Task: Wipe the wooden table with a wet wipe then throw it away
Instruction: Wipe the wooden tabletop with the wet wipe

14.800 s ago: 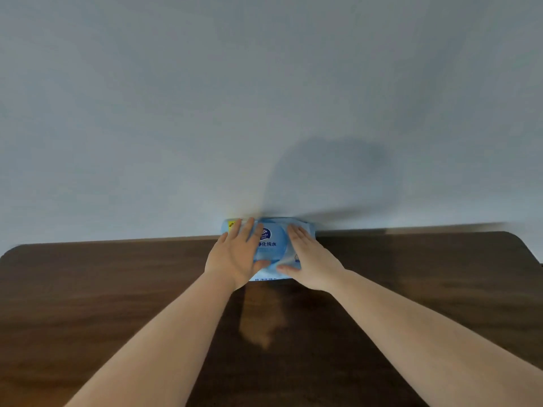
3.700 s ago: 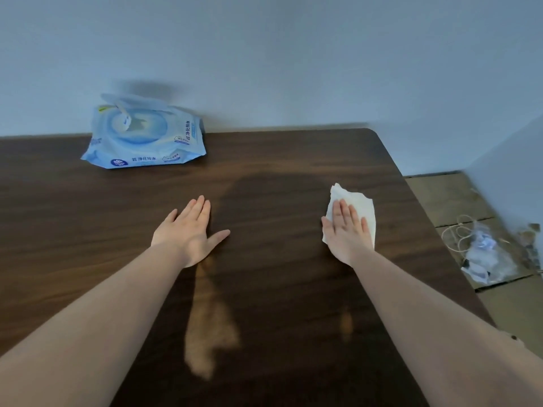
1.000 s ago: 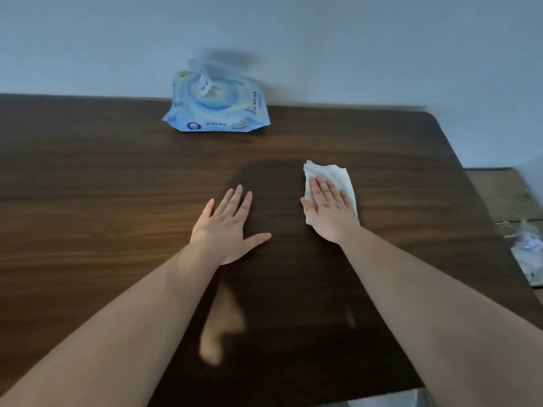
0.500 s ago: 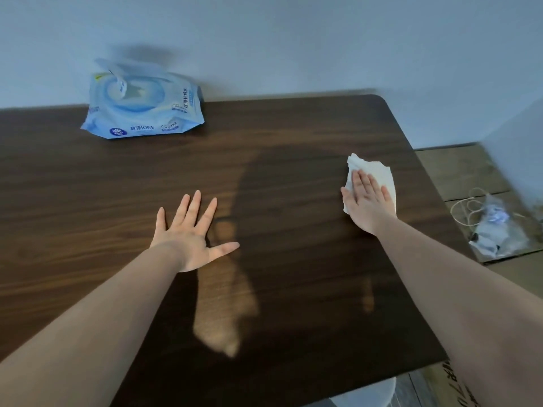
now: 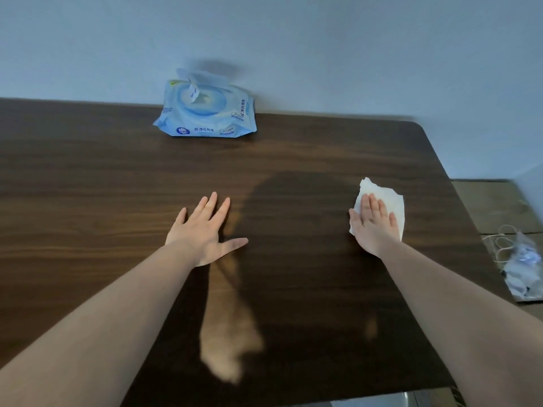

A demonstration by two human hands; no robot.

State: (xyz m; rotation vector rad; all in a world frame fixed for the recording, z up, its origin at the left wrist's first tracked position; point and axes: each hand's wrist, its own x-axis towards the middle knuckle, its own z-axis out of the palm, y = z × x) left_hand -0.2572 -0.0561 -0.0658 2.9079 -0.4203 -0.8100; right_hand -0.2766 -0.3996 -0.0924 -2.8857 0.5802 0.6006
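- Right now the white wet wipe [image 5: 382, 198] lies flat and crumpled on the dark wooden surface [image 5: 102, 177], at the right of the frame, near the surface's right edge.
- On top of it the right hand [image 5: 371, 227] presses palm down, fingers straight and close together; the wipe shows beyond the fingertips and along the hand's right side.
- Nothing is gripped or pinched: the hand simply lies flat on the wipe.
- Left of centre, the left hand [image 5: 204, 230] rests palm down on the bare surface, fingers spread and thumb stuck out to the right, well apart from the wipe.
- Both forearms reach in from the lower corners of the frame.
- Between the two hands the wood looks darker, in a broad patch that runs down toward the lower edge of the frame; a pale glossy reflection sits below the left hand.
- At the upper middle, a light blue pack of wipes [image 5: 207, 113] sits at the far edge of the surface against the pale wall [image 5: 323, 48], its flap lifted.
- Past the surface's right edge, at the right of the frame, a clear plastic bag [image 5: 523, 265] with white cord lies on the floor.
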